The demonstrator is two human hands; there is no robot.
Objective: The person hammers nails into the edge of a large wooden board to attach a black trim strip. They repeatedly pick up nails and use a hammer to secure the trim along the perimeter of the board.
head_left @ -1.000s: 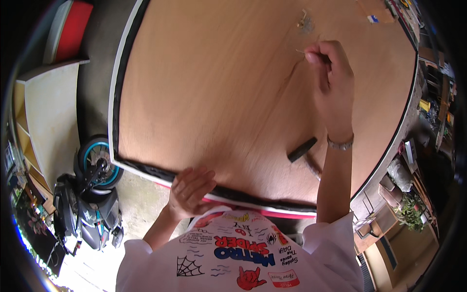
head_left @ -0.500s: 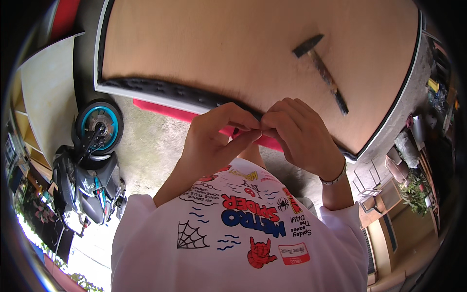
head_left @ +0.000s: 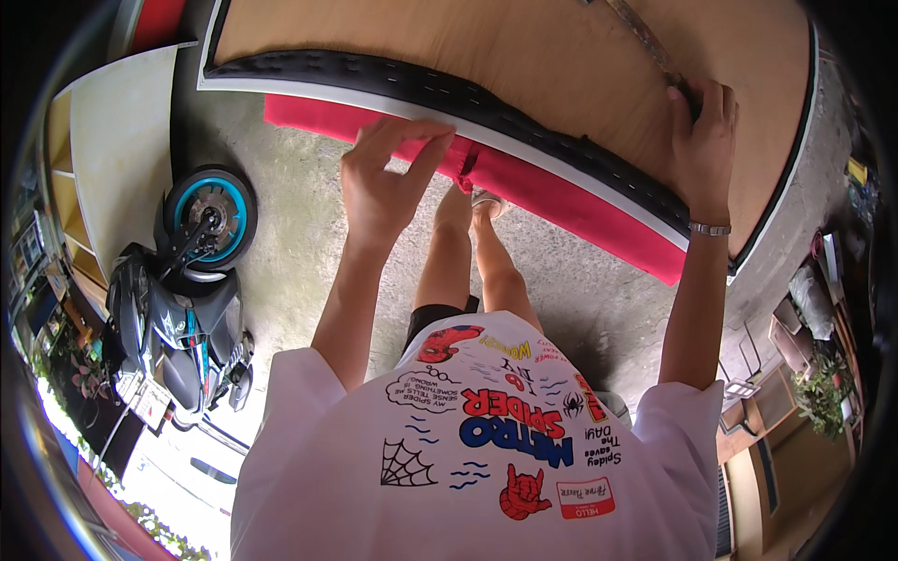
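Observation:
A broad wooden panel (head_left: 449, 37) lies before me, its near edge lined with black padded material (head_left: 374, 79) fixed by a row of staples, over a white rim. Red fabric (head_left: 580, 201) hangs below that rim. My left hand (head_left: 383, 187) is at the near edge, in front of the red fabric, thumb and forefinger pinched; anything between the fingertips is too small to make out. At the right, my right hand (head_left: 706, 140) is closed around the handle end of a hammer (head_left: 645, 42) lying on the panel. The hammer's head is mostly beyond the upper edge.
A black motorcycle (head_left: 182, 318) with a turquoise-rimmed wheel stands on the concrete floor at left, beside a pale board (head_left: 122, 140). Plants (head_left: 823, 393) and assorted items line the right side. My legs are below the panel's near edge.
My hands have come apart. The right reached across to the hammer handle and took hold; the left stays pinched and has moved slightly left. The view has tilted, showing more floor and red fabric.

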